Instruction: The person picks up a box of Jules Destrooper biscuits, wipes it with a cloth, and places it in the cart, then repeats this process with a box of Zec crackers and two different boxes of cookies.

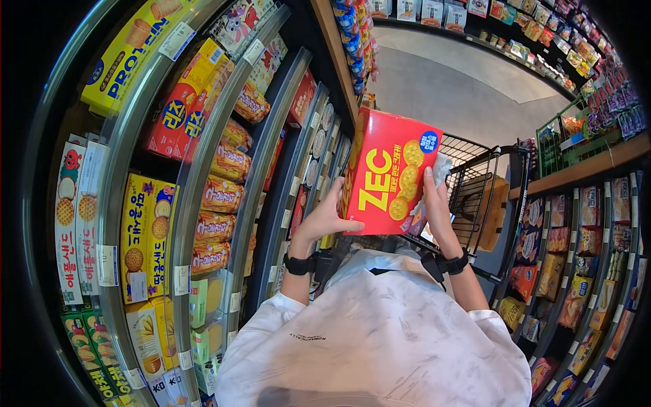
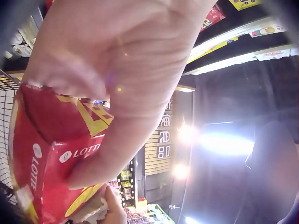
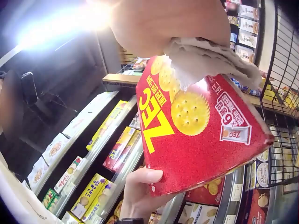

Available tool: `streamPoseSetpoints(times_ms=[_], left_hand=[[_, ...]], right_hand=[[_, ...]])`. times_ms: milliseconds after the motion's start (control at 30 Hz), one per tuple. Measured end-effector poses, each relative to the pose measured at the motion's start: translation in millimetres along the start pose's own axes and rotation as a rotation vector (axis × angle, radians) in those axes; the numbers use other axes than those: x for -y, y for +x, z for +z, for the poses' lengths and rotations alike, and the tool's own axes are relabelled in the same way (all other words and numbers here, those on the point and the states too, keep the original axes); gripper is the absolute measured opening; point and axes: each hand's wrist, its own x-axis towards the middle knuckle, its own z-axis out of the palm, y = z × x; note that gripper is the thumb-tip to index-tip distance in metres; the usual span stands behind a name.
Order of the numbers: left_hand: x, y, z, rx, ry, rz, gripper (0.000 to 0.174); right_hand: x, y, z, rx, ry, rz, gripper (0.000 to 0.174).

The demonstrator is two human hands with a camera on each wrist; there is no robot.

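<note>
A red ZEC cracker box (image 1: 386,159) is held up in front of the chest, its front with round crackers facing the head camera. My left hand (image 1: 325,218) grips its left side, thumb across the lower front corner. On the other side, my right hand (image 1: 437,209) holds the box with the thumb on its front. A crumpled whitish paper (image 3: 210,60) is also in the right hand, pressed against the box edge in the right wrist view. The right fingers behind the box are hidden in the head view.
A black wire shopping cart (image 1: 475,176) stands just beyond the box, with a brown carton (image 1: 494,214) in it. Shelves of snack boxes (image 1: 146,234) rise close on the left. More packed shelves (image 1: 576,271) and a green wire basket (image 1: 553,152) are on the right.
</note>
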Motion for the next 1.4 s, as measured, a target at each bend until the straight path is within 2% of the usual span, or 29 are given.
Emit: streamPoseSetpoints(times_ms=[167,233,267,333,433,467,500,567,600,633,700,733,800,833,900,933,1000,1167,1300,1400], left_hand=[[-11,4,22,-0.028,-0.08,0.12,0.097],[-9,4,25,-0.166,-0.222,0.011,0.083],[-9,3,25,-0.167,-0.222,0.012,0.083],[-8,3,26,-0.231,-0.258,0.094,0.071],[-5,6,19,-0.328,-0.36,0.139,0.068],[-6,7,16,-0.361,-0.338,0.16,0.067],[-10,7,15,-0.362,-0.338,0.16,0.067],[-22,6,15,-0.458,-0.452,0.24,0.068],[-24,6,14,-0.46,-0.45,0.264,0.068],[-26,5,16,-0.46,-0.45,0.265,0.068],[-29,3,20,-0.5,-0.39,0.318,0.066],[-27,3,21,-0.501,-0.391,0.317,0.066],[-24,4,22,-0.501,-0.308,0.394,0.065],[-22,5,22,-0.502,-0.309,0.395,0.065],[-18,6,23,-0.426,-0.337,0.374,0.062],[-19,4,23,-0.427,-0.338,0.374,0.062],[-23,-2,23,-0.3,-0.081,0.322,0.063],[-4,5,32,-0.309,-0.149,0.324,0.057],[-8,11,39,-0.379,-0.246,0.362,0.055],[-16,9,40,-0.389,-0.33,0.357,0.054]], right_hand=[[-3,3,-4,0.071,-0.062,0.064,0.048],[-1,0,1,0.09,-0.056,-0.009,0.047],[0,0,2,0.091,-0.057,-0.01,0.047],[0,-1,4,0.15,-0.088,-0.02,0.046],[-14,-2,9,0.213,-0.122,-0.102,0.048],[-14,-7,8,0.253,-0.079,-0.025,0.049],[-21,-8,7,0.253,-0.079,-0.025,0.049],[-39,-10,3,0.309,-0.108,0.055,0.049],[-39,-13,10,0.26,-0.106,-0.043,0.05],[-41,-14,8,0.261,-0.106,-0.044,0.05],[-45,-14,3,0.214,-0.113,0.195,0.051],[-46,-14,3,0.215,-0.113,0.196,0.051],[-45,-13,4,0.163,0.199,0.311,0.05],[-46,-10,2,0.165,0.198,0.311,0.05],[-47,1,-2,0.102,0.296,0.224,0.049],[-30,2,-1,0.091,0.336,0.242,0.049],[-15,8,-5,0.043,0.366,0.229,0.05],[-6,4,1,0.015,0.397,0.144,0.052],[-6,-18,21,0.164,0.426,0.356,0.057],[-9,-27,25,0.193,0.418,0.387,0.057]])
